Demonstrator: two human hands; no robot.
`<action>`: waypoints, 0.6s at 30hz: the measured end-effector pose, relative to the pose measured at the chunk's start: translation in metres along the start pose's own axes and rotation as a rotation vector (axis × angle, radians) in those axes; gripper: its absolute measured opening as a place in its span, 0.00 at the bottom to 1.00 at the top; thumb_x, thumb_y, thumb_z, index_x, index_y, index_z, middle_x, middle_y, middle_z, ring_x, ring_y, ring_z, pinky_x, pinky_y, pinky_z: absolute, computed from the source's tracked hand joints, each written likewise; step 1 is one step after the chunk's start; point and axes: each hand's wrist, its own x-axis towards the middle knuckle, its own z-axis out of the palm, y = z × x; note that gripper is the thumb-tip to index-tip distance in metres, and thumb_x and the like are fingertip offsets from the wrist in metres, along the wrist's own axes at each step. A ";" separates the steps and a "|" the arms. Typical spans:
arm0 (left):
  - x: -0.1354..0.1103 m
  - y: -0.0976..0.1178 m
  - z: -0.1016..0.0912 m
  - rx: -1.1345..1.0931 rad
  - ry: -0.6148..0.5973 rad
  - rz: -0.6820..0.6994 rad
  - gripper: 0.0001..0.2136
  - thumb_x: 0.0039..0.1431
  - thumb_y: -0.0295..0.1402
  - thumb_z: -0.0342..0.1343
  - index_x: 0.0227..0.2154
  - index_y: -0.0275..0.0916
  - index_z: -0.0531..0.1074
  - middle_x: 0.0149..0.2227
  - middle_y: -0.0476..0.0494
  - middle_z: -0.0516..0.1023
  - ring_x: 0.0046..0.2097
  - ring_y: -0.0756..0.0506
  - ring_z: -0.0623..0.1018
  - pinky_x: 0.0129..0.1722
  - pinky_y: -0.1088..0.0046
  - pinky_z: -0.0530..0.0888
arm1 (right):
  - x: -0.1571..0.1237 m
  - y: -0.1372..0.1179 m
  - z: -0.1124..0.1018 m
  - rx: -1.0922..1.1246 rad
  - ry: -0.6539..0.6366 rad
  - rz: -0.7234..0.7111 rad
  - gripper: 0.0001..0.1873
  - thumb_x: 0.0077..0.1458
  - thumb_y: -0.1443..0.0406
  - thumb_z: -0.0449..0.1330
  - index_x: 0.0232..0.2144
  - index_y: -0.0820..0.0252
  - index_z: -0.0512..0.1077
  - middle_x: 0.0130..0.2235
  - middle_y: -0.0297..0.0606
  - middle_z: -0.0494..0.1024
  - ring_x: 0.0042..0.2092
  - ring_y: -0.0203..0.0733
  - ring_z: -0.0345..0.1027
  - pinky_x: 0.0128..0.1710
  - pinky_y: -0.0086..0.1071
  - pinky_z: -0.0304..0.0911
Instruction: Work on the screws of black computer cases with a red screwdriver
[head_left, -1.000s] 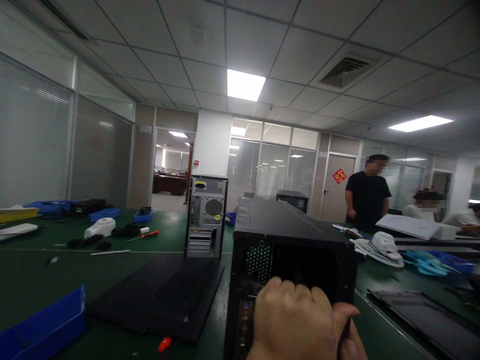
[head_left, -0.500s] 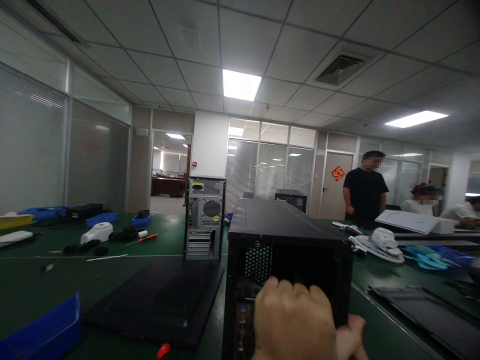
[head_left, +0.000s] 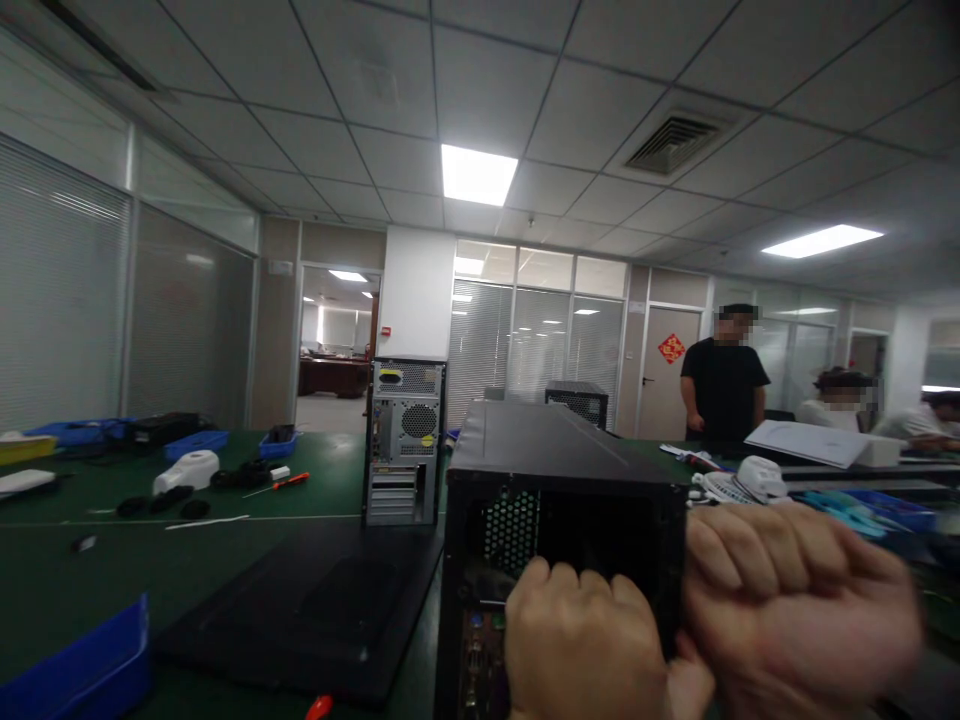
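A black computer case (head_left: 555,440) stands right in front of me, its rear side towards me, with a mesh grille and a dark opening. My left hand (head_left: 589,640) is closed at its rear, knuckles up, with the thumb by the right edge; the fingertips are hidden. Beside the case's right side, my right hand (head_left: 802,600) is clenched in a fist, slightly blurred. Nothing shows in it. Whether it touches the case, I cannot tell. Left of the case, a flat black panel (head_left: 315,610) lies on the green table (head_left: 330,490).
A second computer case (head_left: 405,440) stands upright behind the panel. At left are blue trays (head_left: 82,665), a white device (head_left: 187,472) and an orange-handled screwdriver (head_left: 289,482). A white round-based object (head_left: 750,482) lies at right. A person (head_left: 724,385) in black stands beyond the table.
My right hand has come into view as a fist at the case's right side. My left hand stays at the case's rear. The whole view has shifted slightly.
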 end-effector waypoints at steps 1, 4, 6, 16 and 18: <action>0.000 -0.002 -0.001 0.002 0.015 -0.004 0.21 0.44 0.52 0.61 0.14 0.40 0.67 0.15 0.46 0.69 0.19 0.46 0.72 0.27 0.64 0.71 | -0.005 0.004 0.009 0.046 0.004 0.016 0.33 0.67 0.50 0.55 0.17 0.58 0.48 0.18 0.30 0.46 0.20 0.31 0.51 0.22 0.31 0.55; 0.001 -0.005 -0.004 -0.008 0.069 -0.014 0.21 0.44 0.51 0.61 0.13 0.40 0.66 0.14 0.46 0.69 0.19 0.46 0.72 0.27 0.65 0.71 | -0.017 0.008 0.033 0.184 0.022 0.071 0.28 0.67 0.53 0.58 0.19 0.58 0.56 0.20 0.32 0.54 0.24 0.34 0.58 0.25 0.32 0.61; 0.002 -0.004 -0.004 -0.023 0.088 -0.013 0.21 0.44 0.52 0.61 0.13 0.40 0.66 0.14 0.46 0.69 0.19 0.46 0.71 0.27 0.66 0.70 | -0.019 0.007 0.041 0.299 0.030 0.099 0.27 0.67 0.55 0.58 0.19 0.59 0.57 0.21 0.31 0.53 0.23 0.34 0.56 0.25 0.31 0.61; 0.005 0.001 -0.005 -0.015 0.114 -0.016 0.21 0.42 0.52 0.62 0.12 0.40 0.66 0.14 0.45 0.69 0.19 0.46 0.71 0.26 0.67 0.69 | 0.027 0.017 0.067 0.109 -0.106 -0.134 0.16 0.69 0.58 0.55 0.34 0.63 0.75 0.41 0.42 0.71 0.51 0.47 0.66 0.56 0.36 0.62; 0.004 0.002 -0.003 -0.002 0.114 -0.037 0.22 0.42 0.54 0.61 0.12 0.40 0.66 0.14 0.45 0.69 0.19 0.46 0.71 0.26 0.65 0.70 | 0.033 0.021 0.072 0.036 -0.313 -0.103 0.25 0.74 0.55 0.48 0.34 0.63 0.76 0.40 0.45 0.73 0.50 0.50 0.68 0.54 0.38 0.62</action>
